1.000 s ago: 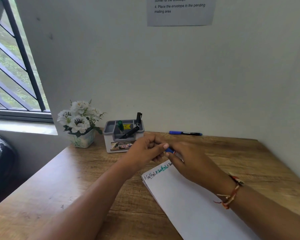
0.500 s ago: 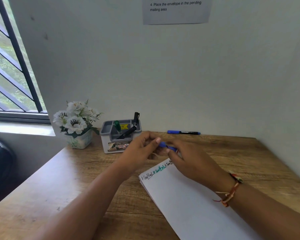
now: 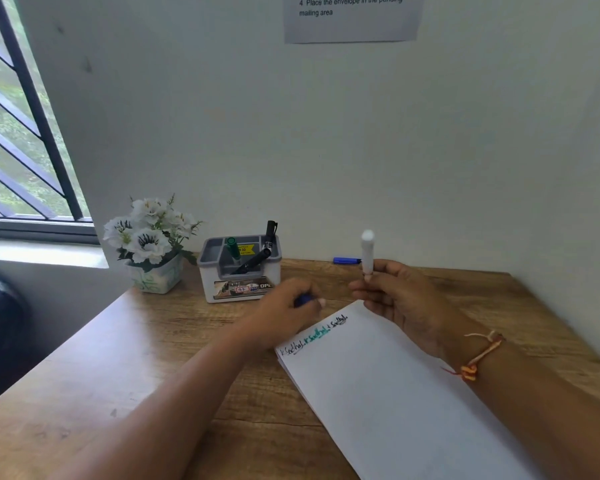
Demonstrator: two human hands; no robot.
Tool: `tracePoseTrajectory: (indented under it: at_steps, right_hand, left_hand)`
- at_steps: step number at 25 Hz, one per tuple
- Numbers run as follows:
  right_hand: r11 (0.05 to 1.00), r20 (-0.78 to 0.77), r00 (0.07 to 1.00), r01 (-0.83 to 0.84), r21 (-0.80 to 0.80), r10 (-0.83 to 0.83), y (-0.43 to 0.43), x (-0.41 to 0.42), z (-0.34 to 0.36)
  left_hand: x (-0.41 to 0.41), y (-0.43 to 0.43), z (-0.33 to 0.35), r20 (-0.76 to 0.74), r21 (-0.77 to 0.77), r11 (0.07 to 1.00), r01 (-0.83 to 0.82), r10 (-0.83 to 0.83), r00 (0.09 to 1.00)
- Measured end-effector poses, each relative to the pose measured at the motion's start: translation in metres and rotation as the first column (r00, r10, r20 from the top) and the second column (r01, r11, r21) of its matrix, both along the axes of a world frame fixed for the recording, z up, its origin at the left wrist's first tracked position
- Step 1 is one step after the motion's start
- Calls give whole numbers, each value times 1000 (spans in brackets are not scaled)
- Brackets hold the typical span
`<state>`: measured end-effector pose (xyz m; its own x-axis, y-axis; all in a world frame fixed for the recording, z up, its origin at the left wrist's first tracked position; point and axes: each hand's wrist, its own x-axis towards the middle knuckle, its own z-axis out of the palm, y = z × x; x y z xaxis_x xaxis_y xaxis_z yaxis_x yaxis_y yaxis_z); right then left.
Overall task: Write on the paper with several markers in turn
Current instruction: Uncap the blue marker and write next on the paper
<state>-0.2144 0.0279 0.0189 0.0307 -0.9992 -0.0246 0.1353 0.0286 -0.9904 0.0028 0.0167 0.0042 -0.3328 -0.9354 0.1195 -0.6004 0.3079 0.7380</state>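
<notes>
The right hand (image 3: 406, 299) holds a white marker (image 3: 367, 252) straight up, with the thumb and fingers curled round its lower part, just past the far corner of the paper (image 3: 395, 393). Most of the marker sticks up out of the hand, and I cannot tell which end has the tip. The left hand (image 3: 284, 313) is a bit blurry, but its fingertips pinch a small blue cap (image 3: 303, 300) just above the desk (image 3: 153, 358), close to the top edge of the paper. The paper lies flat on the desk at a slant, and it already has three little words along its top edge, in black and green. I think the white marker is very light and hard, with a smooth plastic skin that could slip, so it is best held low down, near the writing end, with the thumb and two fingers. The cap looks tiny and round, so it could roll away if it is dropped. The paper is thin and bendy and may slide on the wood, so a flat hand on it would keep it in place while the other hand writes. A green marker (image 3: 232, 247) and a black marker (image 3: 269, 237) stand in the grey holder (image 3: 243, 285) near the wall, and a blue marker (image 3: 346, 260) lies on the desk behind the right hand. White flowers (image 3: 149, 230) sit beside the holder.
</notes>
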Motion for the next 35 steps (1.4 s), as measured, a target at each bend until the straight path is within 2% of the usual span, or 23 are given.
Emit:
tracePoseTrajectory:
  at_steps: [2, 5, 10, 14, 19, 27, 32, 35]
  right_hand:
    - [999, -109, 993, 44, -25, -46, -1, -1, -3]
    - [996, -325, 942, 65, -67, -83, -2, 2, -14]
    - [986, -427, 896, 63, -153, -123, -3, 5, -31]
    - [975, -547, 812, 114, -192, -203, -4, 1, -35]
    - [971, -598, 771, 114, -211, -221, -3, -1, -34]
    - [966, -604, 759, 132, -222, -243, -5, -2, -36]
    - [972, -679, 698, 121, -204, -229, -8, -1, -37]
    - [970, -648, 725, 128, -206, -234, -8, -2, -37]
  left_hand:
    - [1, -1, -2, 178, -61, 994, 88, -76, 981]
    - [2, -4, -5, 283, -62, 981, 184, -159, 946]
    - [1, -10, -9, 459, -21, 972, 233, -197, 866]
    - [1, -14, -12, 480, -5, 972, 234, -202, 853]
    - [1, -17, -14, 464, -6, 973, 231, -202, 862]
    - [3, -19, -18, 445, -5, 976, 217, -192, 874]
    - [3, -18, -17, 454, -12, 974, 227, -197, 869]
    - [2, -19, -17, 459, -15, 974, 225, -193, 867]
